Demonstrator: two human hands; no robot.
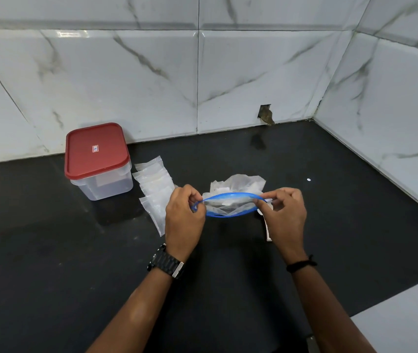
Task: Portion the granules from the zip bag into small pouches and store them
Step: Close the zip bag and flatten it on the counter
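Head view, worktop entry. Zip bag (pixel 231 203) — held over the dark counter (pixel 330 225); our left hand (pixel 183 215) and right hand (pixel 283 212) each pinch one end of its blue seal, bowing the mouth open, likely for pouring. Small pouches (pixel 155 189) — stacked just left, within reach. Red-lidded container (pixel 98 161) — lid on, presumably for storage.

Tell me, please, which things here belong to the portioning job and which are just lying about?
For the job: zip bag, held open by left hand and right hand; small pouches; red-lidded container.

Lying about: small white speck on the countertop; wall hole.
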